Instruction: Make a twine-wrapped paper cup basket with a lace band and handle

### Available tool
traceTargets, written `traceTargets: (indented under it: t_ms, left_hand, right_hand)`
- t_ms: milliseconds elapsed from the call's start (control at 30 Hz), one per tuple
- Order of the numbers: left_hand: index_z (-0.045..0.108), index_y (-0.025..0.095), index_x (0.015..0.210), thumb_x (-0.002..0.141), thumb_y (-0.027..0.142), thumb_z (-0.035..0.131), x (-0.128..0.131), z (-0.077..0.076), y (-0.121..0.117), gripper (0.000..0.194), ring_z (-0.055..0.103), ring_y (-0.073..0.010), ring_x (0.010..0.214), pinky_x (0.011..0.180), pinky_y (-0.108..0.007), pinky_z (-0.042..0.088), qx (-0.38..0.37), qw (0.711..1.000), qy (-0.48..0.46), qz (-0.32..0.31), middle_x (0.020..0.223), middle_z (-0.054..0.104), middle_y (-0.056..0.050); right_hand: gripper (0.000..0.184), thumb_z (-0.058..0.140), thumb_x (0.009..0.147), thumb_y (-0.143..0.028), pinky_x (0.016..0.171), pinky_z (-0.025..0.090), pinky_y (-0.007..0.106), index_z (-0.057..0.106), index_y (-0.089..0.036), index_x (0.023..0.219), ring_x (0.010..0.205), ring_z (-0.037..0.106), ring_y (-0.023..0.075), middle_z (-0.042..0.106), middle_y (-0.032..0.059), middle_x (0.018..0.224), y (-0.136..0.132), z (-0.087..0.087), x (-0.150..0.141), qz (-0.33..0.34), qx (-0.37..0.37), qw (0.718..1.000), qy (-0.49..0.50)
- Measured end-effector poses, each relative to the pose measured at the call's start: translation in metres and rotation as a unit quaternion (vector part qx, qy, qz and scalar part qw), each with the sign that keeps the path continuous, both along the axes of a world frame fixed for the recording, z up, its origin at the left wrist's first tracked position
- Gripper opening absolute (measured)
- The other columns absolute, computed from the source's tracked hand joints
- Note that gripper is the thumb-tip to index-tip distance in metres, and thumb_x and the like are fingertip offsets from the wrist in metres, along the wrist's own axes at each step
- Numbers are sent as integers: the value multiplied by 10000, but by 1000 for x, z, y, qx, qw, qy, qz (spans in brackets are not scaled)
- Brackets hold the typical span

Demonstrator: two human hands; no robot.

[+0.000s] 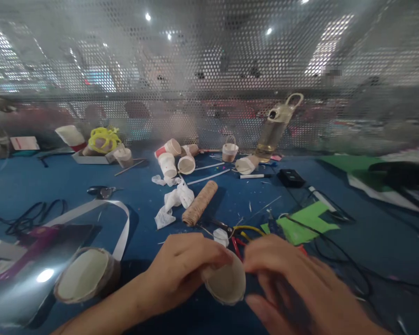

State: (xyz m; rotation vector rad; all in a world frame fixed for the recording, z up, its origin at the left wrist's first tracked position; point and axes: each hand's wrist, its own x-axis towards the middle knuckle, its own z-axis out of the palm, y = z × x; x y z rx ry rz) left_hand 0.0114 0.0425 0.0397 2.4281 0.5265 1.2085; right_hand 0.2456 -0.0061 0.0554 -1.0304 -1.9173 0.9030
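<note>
My left hand (pixel 186 267) is closed on the rim of a small paper cup (pixel 226 281), its fingers over the upper left edge. The cup's round mouth faces me and shows a pale inside; its outer wall is mostly hidden. Close by on the right, my right hand (pixel 293 284) has its thumb and fingers apart, with the fingertips near the cup's rim. Slight blur hides whether they touch it. Just beyond the cup lie scissors (pixel 249 230) with yellow handles, a red-handled tool (pixel 236 246) and a scrap of white paper (pixel 221 237).
A twine roll (pixel 199 203) and crumpled white tissue (pixel 174 204) lie mid-table. A larger twine-wrapped cup (pixel 87 274) stands at left by white tape (pixel 124 228). Several small cups, including a handled one (pixel 229 152), and a bottle (pixel 274 130) line the mesh. Green paper (pixel 305 223) lies right.
</note>
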Motion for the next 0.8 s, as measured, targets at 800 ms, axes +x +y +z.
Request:
traceTargets:
  t_ms: [800]
  left_hand:
    - [669, 184, 1057, 994, 519, 495, -5, 18, -2, 383, 678, -158, 834, 755, -248, 526, -333, 941, 2, -62, 898, 739, -53]
  right_hand:
    - [104, 608, 956, -309, 570, 560, 211, 656, -219, 981, 611, 642, 110, 647, 2, 756, 19, -14, -10, 43, -137, 978, 151]
